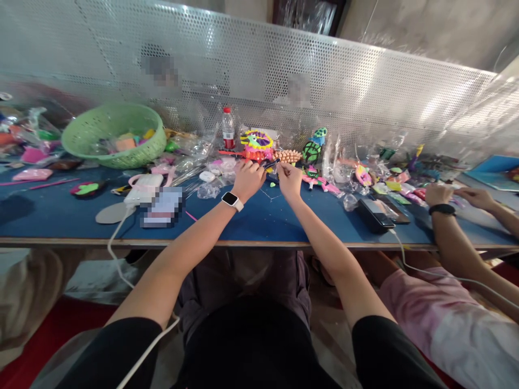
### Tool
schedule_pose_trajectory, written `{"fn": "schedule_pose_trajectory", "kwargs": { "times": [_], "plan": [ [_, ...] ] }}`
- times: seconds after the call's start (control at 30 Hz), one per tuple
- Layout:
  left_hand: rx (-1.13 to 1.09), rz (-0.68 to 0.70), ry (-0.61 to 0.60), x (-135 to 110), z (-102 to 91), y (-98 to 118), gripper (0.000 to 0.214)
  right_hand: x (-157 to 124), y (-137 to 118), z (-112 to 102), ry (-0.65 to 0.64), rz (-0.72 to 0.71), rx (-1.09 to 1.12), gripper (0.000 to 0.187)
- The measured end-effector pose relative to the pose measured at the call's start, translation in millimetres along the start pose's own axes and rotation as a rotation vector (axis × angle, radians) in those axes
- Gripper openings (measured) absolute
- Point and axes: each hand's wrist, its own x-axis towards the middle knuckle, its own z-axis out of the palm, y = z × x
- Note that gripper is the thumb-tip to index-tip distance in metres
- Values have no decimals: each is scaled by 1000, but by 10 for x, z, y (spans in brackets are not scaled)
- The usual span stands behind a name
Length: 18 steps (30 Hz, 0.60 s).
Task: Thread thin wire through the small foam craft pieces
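Both my arms reach forward over the blue table [251, 221]. My left hand [248, 179], with a white watch [232, 200] on the wrist, is curled round a thin dark tool [271, 162] that points right. My right hand [289, 178] is pinched shut close beside it on something too small to make out. Just beyond the hands lie a colourful round toy [257, 140], an orange beaded piece [287, 156] and a green turtle toy [312, 151].
A green basket [115, 135] with foam bits stands back left, a red-capped bottle [228, 128] behind my hands. A white power bank [142, 188] with cable lies left. A co-worker's hands [454, 195] work at the right near a black phone [379, 214]. A perforated metal screen [259, 81] closes the back.
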Motion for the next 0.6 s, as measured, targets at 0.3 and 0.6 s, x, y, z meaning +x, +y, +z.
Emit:
{"fn": "schedule_pose_trajectory", "kwargs": {
  "times": [0.3,0.6],
  "plan": [
    [-178,-76,17,-6,65,-28,35,45,12,-58,-36,35,35,27],
    [-774,-280,92,18,39,-64,18,76,78,-62,-42,24,108,34]
  ]
}}
